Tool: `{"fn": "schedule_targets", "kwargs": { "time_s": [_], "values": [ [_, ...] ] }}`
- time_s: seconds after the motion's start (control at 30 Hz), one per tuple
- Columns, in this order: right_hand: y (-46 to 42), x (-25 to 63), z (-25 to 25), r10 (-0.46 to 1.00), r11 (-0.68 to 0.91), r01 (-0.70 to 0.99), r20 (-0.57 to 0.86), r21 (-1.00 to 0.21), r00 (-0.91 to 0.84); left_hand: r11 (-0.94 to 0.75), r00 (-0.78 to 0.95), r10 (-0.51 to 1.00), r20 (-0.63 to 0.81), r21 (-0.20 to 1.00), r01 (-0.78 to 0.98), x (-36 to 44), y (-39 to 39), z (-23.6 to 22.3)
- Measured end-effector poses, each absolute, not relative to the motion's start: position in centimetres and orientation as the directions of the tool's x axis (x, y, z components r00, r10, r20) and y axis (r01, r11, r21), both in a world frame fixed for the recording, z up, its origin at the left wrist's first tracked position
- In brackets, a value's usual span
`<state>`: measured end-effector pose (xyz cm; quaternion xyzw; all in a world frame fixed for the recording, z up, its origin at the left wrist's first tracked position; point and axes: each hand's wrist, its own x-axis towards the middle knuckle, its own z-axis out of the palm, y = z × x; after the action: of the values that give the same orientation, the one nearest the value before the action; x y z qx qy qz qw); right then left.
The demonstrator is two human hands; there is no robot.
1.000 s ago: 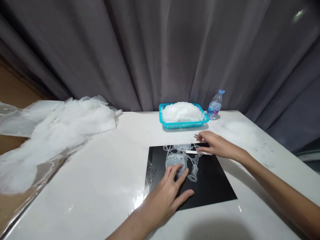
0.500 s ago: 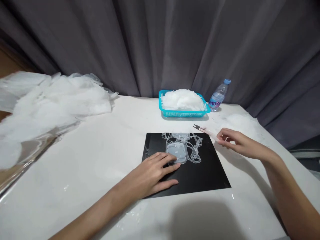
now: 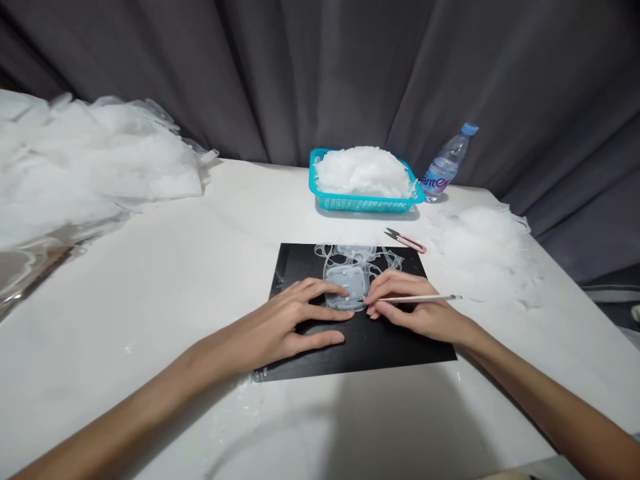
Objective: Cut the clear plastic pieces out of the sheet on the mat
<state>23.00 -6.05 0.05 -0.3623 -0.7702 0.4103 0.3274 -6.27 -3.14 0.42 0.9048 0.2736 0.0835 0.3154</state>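
- At far left: a loose heap of white pieces (image 3: 100,167), likely light and soft.
- Left hand (image 3: 295,313): spread, clasping nothing, fingertips on the clear piece.
- Mid-scene, on far part of black mat (image 3: 400,350): clear piece (image 3: 346,279), flat panel with thin looping strands. Looks light, bendy, perhaps slick; strands probably tear easily. Best held by the panel's broad near edge.
- Far of the right hand: small snips (image 3: 406,241), lying loose.
- Right hand (image 3: 425,320): pinching a slim white tool (image 3: 417,299), tip at panel's right edge.
- Far right: water bottle (image 3: 445,163), tilted in view; label letters "ante" legible, remainder unclear.
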Motion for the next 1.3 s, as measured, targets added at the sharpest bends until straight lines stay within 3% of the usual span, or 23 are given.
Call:
{"fn": "schedule_targets", "kwargs": {
  "time_s": [0.17,0.57,1.3],
  "values": [
    [-6.1,22.1,0.2,0.843,0.413,0.331,0.219,-0.849,-0.492,-0.639,0.838,0.545,-0.033,0.631,0.44,-6.2,-3.0,0.5],
    [-5.9,22.1,-1.3,0.707,0.606,0.29,0.335,-0.74,-0.623,-0.671,0.847,0.531,-0.012,0.605,0.429,-6.2,-3.1,0.8],
    [-6.2,21.6,-0.4,0.691,0.632,0.353,0.296,-0.689,-0.659,-0.672,0.85,0.526,-0.01,0.608,0.423,-6.0,-3.1,1.2]
  ]
}}
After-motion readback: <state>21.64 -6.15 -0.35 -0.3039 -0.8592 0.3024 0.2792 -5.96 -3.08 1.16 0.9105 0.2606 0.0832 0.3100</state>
